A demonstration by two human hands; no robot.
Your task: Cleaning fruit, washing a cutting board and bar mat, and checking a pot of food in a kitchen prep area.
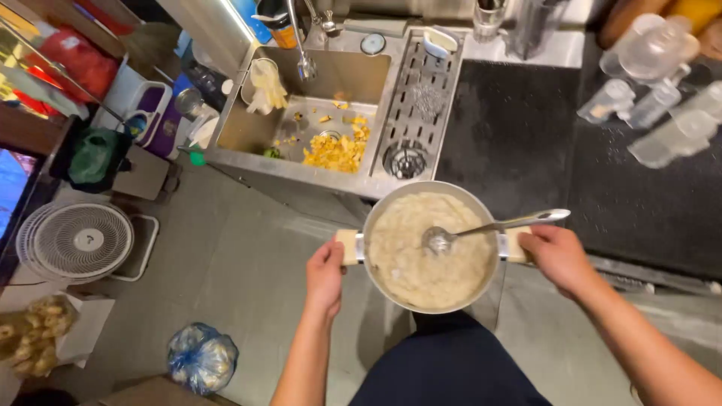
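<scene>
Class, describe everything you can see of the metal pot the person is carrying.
The pot is round, silvery metal, with two pale side handles. It is nearly full of a creamy, lumpy off-white mixture. A metal ladle rests in it, handle over the right rim. The left hand and right hand each grip a handle, holding it level above the floor, near the sink.
</scene>
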